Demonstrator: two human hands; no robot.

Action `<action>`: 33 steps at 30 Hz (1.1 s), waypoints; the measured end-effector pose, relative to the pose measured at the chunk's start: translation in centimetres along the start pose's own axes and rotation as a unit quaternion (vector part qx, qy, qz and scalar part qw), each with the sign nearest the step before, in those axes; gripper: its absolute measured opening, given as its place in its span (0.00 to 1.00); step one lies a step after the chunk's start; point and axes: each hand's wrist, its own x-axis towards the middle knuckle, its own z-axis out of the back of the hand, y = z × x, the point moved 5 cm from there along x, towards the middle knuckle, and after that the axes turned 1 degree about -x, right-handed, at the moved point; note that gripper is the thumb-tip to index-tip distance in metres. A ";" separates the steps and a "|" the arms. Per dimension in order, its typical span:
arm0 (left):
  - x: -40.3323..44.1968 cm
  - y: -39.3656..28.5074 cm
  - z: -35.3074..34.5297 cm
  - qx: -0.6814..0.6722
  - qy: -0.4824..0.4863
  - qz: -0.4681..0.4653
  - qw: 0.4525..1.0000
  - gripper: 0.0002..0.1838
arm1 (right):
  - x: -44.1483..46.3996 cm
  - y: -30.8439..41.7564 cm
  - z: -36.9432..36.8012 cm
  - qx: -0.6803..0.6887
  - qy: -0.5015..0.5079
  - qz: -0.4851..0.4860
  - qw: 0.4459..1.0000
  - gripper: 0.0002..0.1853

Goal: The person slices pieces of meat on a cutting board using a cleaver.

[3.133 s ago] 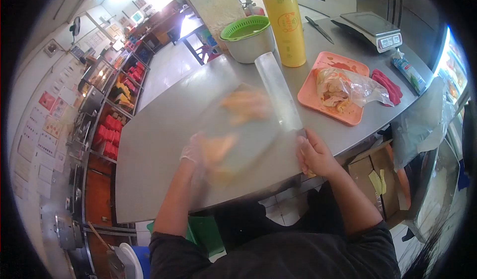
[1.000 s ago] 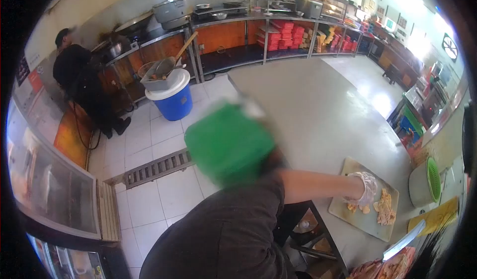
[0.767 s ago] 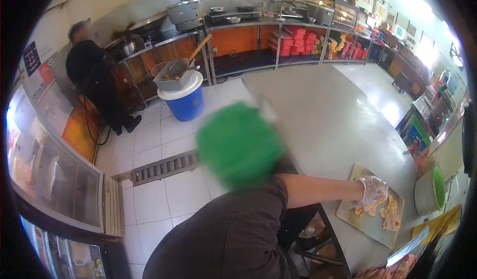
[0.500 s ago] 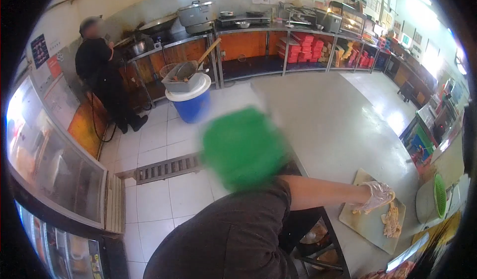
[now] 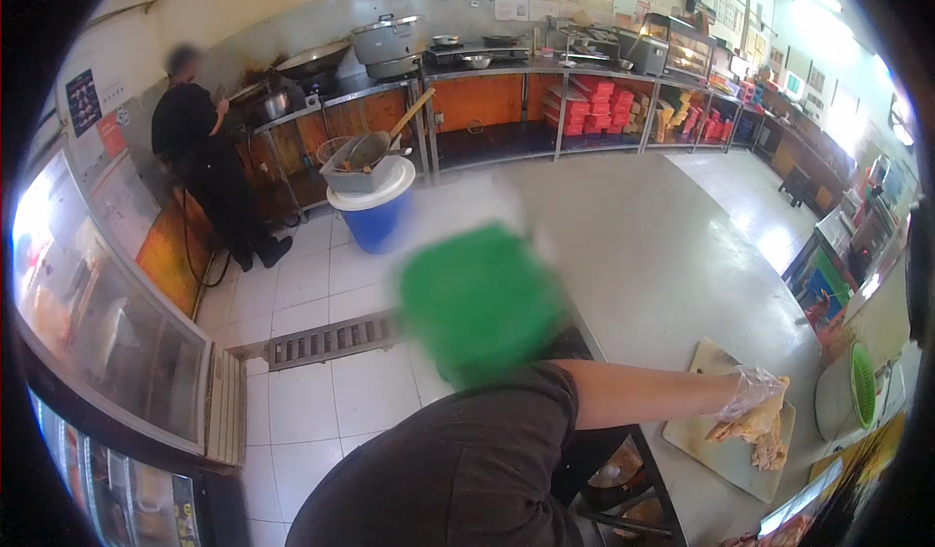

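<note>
My left hand (image 5: 755, 393) wears a thin clear plastic glove and is closed on a pale yellowish piece of raw chicken (image 5: 742, 424), just above a cutting board. Its fingertips are partly hidden by the glove and the meat. More of the pale meat (image 5: 769, 452) lies at the right side of the white cutting board (image 5: 693, 436), which rests on a steel table (image 5: 662, 264). My left arm reaches across from a dark short sleeve. My right hand is out of view.
A blurred green shape (image 5: 477, 299) blocks the middle. A white tub with a green basket (image 5: 861, 383) stands right of the board. Behind are a blue bucket (image 5: 375, 227) topped with a strainer, and a co-worker (image 5: 190, 157) at the stove. A glass-door fridge (image 5: 102, 303) is left.
My left hand has shifted a little right on the board, and the chicken under it is gathered or lifted into the hand. The whole view has tilted slightly.
</note>
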 end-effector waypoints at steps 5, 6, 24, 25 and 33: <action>-1.2 1.8 0.3 -0.247 -0.002 0.085 0.965 0.28 | -1.6 -0.1 0.3 -0.031 -0.253 -0.120 0.959 0.23; -1.8 1.7 0.3 -0.275 0.022 0.094 0.957 0.28 | -1.7 0.0 0.2 -0.017 -0.229 -0.124 0.965 0.23; -2.4 -2.8 -2.3 0.702 0.206 0.059 0.679 0.27 | -1.1 2.2 -5.4 -0.058 -0.286 -0.139 0.946 0.15; -3.8 -4.5 -3.0 0.708 0.189 0.105 0.673 0.28 | -1.1 2.5 -5.4 -0.054 -0.306 -0.134 0.941 0.15; 0.4 0.3 5.4 0.712 0.047 0.011 0.700 0.24 | 0.4 3.5 -7.4 -0.128 -0.220 -0.164 0.953 0.16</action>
